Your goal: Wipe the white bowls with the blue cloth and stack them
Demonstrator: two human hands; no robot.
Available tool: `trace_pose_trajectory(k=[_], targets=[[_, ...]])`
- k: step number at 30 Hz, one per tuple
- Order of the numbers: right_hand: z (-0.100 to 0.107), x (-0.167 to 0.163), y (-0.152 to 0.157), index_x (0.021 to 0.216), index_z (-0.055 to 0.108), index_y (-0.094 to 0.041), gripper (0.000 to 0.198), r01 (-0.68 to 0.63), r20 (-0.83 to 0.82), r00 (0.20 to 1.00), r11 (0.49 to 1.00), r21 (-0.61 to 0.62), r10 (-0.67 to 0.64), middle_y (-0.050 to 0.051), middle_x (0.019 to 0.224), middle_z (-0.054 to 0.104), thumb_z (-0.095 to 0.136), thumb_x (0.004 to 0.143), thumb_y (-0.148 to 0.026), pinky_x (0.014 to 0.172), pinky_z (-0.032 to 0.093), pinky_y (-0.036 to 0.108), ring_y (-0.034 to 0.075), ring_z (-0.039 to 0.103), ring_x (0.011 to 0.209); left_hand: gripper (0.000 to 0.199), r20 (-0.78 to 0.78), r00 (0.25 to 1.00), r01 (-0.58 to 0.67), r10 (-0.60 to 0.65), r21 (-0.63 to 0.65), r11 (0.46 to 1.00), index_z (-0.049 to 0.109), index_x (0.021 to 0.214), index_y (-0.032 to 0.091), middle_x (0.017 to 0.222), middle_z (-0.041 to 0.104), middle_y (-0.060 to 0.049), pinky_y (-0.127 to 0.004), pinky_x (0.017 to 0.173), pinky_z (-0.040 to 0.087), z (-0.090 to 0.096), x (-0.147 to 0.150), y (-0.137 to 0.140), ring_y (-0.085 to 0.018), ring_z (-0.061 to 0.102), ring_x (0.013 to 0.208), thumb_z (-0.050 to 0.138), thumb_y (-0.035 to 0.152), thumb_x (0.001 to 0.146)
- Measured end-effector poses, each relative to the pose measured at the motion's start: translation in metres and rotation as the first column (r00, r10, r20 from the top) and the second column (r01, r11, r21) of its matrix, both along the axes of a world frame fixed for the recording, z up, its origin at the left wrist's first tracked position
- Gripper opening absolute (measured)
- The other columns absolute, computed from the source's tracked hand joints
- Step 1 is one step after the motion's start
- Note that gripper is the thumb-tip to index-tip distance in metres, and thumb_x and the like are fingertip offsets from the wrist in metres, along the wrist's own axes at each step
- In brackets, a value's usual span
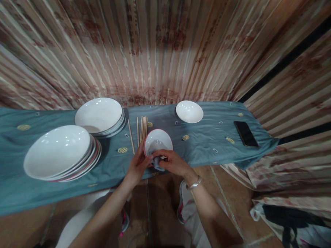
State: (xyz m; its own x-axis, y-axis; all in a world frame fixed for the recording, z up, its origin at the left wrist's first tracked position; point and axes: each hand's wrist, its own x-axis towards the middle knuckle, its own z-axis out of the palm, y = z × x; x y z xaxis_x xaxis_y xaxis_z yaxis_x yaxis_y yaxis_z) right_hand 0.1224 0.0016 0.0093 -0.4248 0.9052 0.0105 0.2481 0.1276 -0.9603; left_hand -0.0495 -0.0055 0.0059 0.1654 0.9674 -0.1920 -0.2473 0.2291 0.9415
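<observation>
Person, own body: both forearms bare, no sleeves visible. Right wrist carries a silver metal bangle [194, 183]. Hands bare, ungloved. Below: pale trousers [190, 213]; shoe with pink trim [124, 222], partly hidden.

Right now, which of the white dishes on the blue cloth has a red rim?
The small bowl held between both hands, beside the chopsticks. The lone bowl farther back is plain white.

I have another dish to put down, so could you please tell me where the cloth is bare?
Bare cloth lies between the small bowl and the phone, and in front of that bowl. It is crowded on the left: two plate stacks, then chopsticks beside the bowl that both hands hold.
</observation>
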Motion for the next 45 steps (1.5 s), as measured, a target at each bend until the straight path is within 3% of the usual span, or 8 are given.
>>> trace_pose_trajectory(k=[8,11,14,18,24,34,45], targets=[[-0.001,-0.018,-0.002,0.108,0.072,-0.018,0.035,0.075,-0.311,0.942,0.985,-0.158,-0.122,0.002,0.093,0.074,0.064,0.075,-0.025,0.07,0.054,0.023,0.013,0.068,0.078,0.086,-0.028,1.0,-0.007,0.006,-0.048,0.999,0.048,0.145,0.032,0.147,0.055,-0.006,-0.026,0.067,0.061,-0.007,-0.005,0.002,-0.031,0.062,0.119,0.08,0.051,0.068],[-0.003,-0.026,-0.001,0.109,0.072,-0.019,0.035,0.146,-0.345,0.922,0.983,-0.11,-0.176,0.003,0.1,0.074,0.065,0.075,-0.026,0.078,0.056,0.026,0.014,0.069,0.085,0.083,-0.06,0.998,-0.03,0.025,-0.081,0.996,0.048,0.146,0.032,0.15,0.051,-0.006,-0.023,0.062,0.059,-0.01,-0.007,0.002,-0.03,0.063,0.116,0.076,0.056,0.071],[-0.004,-0.031,0.001,0.112,0.071,-0.021,0.037,0.217,-0.357,0.909,0.976,-0.029,-0.213,0.005,0.118,0.071,0.063,0.076,-0.023,0.091,0.055,0.029,0.016,0.068,0.104,0.084,-0.042,0.999,-0.037,0.034,-0.085,0.996,0.047,0.147,0.031,0.155,0.044,-0.006,-0.028,0.068,0.062,-0.008,-0.006,0.001,-0.033,0.057,0.126,0.073,0.059,0.073],[-0.003,-0.033,0.004,0.116,0.07,-0.025,0.039,0.306,-0.301,0.915,0.949,0.083,-0.269,0.006,0.133,0.063,0.058,0.079,-0.021,0.101,0.052,0.032,0.018,0.058,0.126,0.081,-0.015,1.0,0.007,-0.008,-0.048,0.999,0.047,0.146,0.031,0.156,0.043,-0.006,-0.036,0.078,0.062,-0.005,-0.004,-0.001,-0.035,0.052,0.131,0.073,0.056,0.074],[0.004,-0.032,0.009,0.123,0.067,-0.027,0.048,0.358,-0.175,0.929,0.914,0.191,-0.327,0.005,0.137,0.059,0.051,0.08,-0.014,0.097,0.055,0.032,0.019,0.053,0.131,0.081,-0.008,1.0,0.022,-0.022,0.027,0.999,0.051,0.142,0.03,0.144,0.057,-0.006,-0.041,0.106,0.048,-0.011,-0.002,-0.001,-0.032,0.044,0.14,0.082,0.038,0.068],[0.002,-0.024,0.022,0.127,0.064,-0.026,0.046,0.414,-0.036,0.905,0.858,0.304,-0.424,0.008,0.137,0.057,0.053,0.084,-0.016,0.095,0.056,0.033,0.02,0.056,0.125,0.081,-0.024,0.999,0.027,-0.026,0.043,0.999,0.048,0.144,0.028,0.155,0.045,-0.008,-0.044,0.114,0.038,-0.006,-0.001,-0.003,-0.031,0.038,0.144,0.079,0.034,0.07],[-0.007,-0.012,0.037,0.125,0.066,-0.016,0.042,0.489,0.13,0.795,0.753,0.44,-0.592,0.013,0.13,0.062,0.053,0.086,-0.015,0.104,0.05,0.036,0.023,0.06,0.118,0.084,-0.027,0.999,0.032,-0.031,0.05,0.998,0.047,0.145,0.028,0.155,0.045,-0.008,-0.046,0.117,0.034,-0.009,-0.001,-0.004,-0.031,0.038,0.144,0.08,0.037,0.069]])
